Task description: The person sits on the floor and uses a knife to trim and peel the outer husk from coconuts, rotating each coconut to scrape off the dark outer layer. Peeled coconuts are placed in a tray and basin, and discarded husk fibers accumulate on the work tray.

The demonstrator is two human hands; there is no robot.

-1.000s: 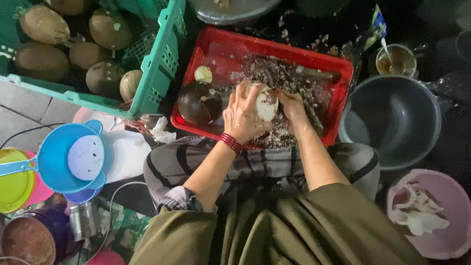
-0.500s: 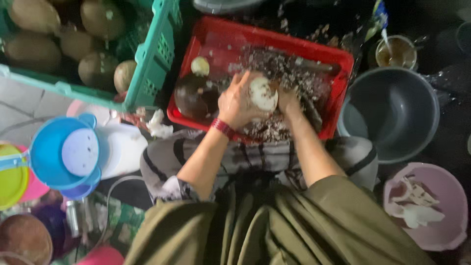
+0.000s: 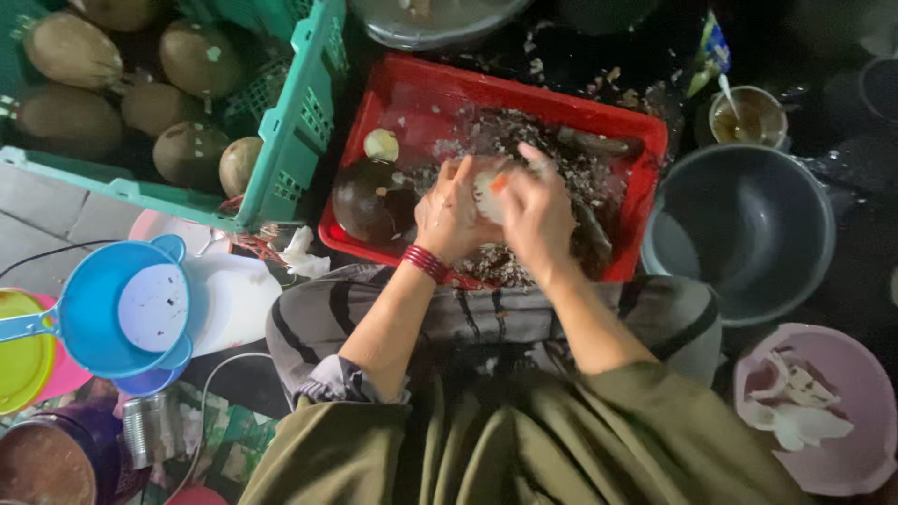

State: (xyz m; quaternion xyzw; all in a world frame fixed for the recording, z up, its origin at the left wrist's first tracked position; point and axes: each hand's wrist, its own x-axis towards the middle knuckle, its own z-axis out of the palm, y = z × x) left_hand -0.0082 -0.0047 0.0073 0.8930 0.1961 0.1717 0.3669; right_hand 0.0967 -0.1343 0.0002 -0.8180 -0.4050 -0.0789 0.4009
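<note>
Seen from above, a seated person works over a red tray [image 3: 402, 103] heaped with brown shavings [image 3: 552, 154]. The left hand [image 3: 451, 213], a red band [image 3: 427, 264] at its wrist, curls around a pale, peeled coconut piece [image 3: 486, 192] from the left, fingers closed on it. The right hand [image 3: 538, 210] covers the same piece from the right, fingers bent over its top; whether it grips a tool cannot be told, since the motion blurs it. The coconut piece sits between both hands, above the middle of the tray.

Just left of the hands, inside the tray, lies a dark brown shell half [image 3: 372, 201] with a small pale chunk [image 3: 381, 144] beyond it. A green crate [image 3: 299, 122] of husked coconuts [image 3: 201, 58] stands to the left of the tray. A grey basin [image 3: 739, 229] sits to the right, with a pink bowl [image 3: 842, 458] holding white slivers [image 3: 800, 416] nearer the person. A cup [image 3: 746, 117] with a spoon stands beyond the basin. At lower left rest a blue scoop [image 3: 103, 299] and a yellow one [image 3: 23, 351].
</note>
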